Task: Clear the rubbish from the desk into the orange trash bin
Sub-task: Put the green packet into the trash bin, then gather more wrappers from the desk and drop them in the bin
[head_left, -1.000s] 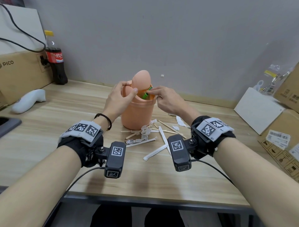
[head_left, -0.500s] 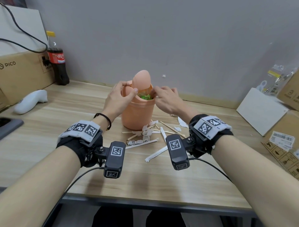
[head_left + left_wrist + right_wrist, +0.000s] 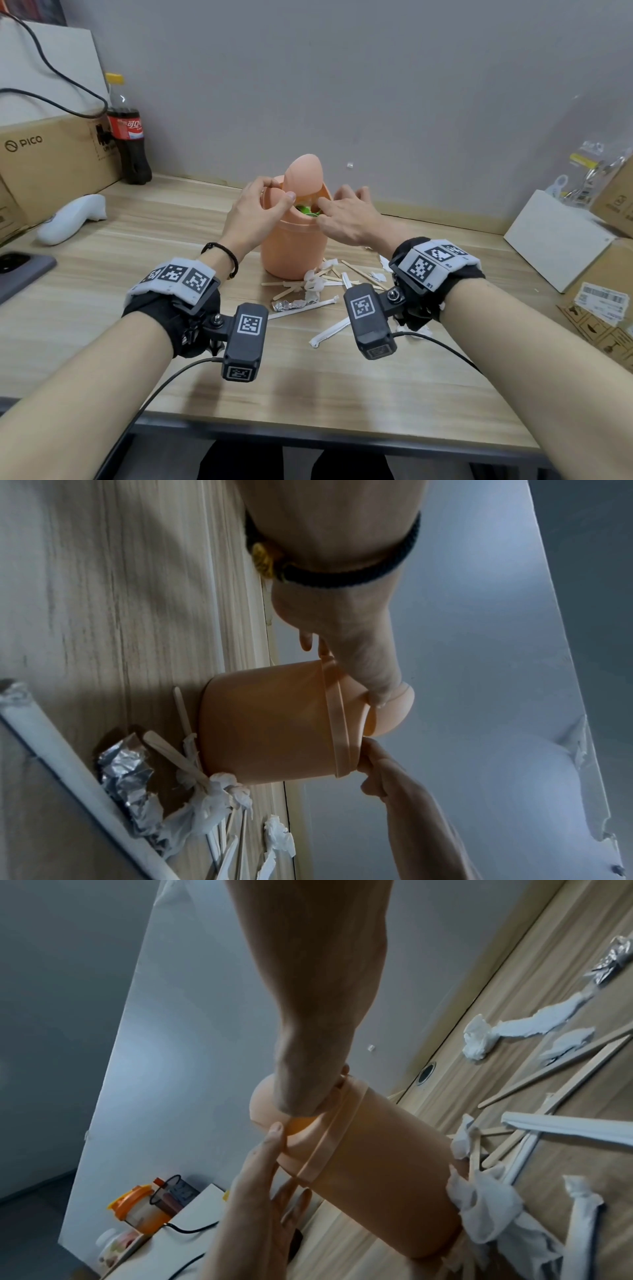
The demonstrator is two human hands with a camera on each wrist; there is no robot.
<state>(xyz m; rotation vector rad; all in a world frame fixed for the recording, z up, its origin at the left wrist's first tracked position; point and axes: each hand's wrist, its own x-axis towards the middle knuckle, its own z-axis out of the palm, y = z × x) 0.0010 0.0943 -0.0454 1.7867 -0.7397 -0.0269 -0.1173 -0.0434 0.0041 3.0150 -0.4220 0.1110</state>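
Note:
The orange trash bin (image 3: 293,246) stands mid-desk, its swing lid (image 3: 303,174) tipped upright. My left hand (image 3: 275,190) grips the bin's top, with the thumb (image 3: 288,196) pressing the lid's lower edge. My right hand (image 3: 337,202) hovers over the opening with its fingers spread and nothing in them. Green rubbish (image 3: 308,210) lies inside. Wooden sticks (image 3: 359,270), white paper wrappers (image 3: 330,331), tissue (image 3: 313,281) and crumpled foil (image 3: 287,304) lie in front of the bin. The left wrist view shows the bin (image 3: 274,723) and the foil (image 3: 126,767); the right wrist view shows the bin (image 3: 377,1164).
A cola bottle (image 3: 128,130) and a PICO cardboard box (image 3: 51,161) stand at the back left. A white controller (image 3: 72,219) and a phone (image 3: 20,274) lie on the left. A white box (image 3: 555,240) and cardboard boxes (image 3: 609,298) crowd the right.
The right hand has let go of the green wrapper, which now lies inside the bin, and its fingers have spread. The left hand still holds the lid tipped.

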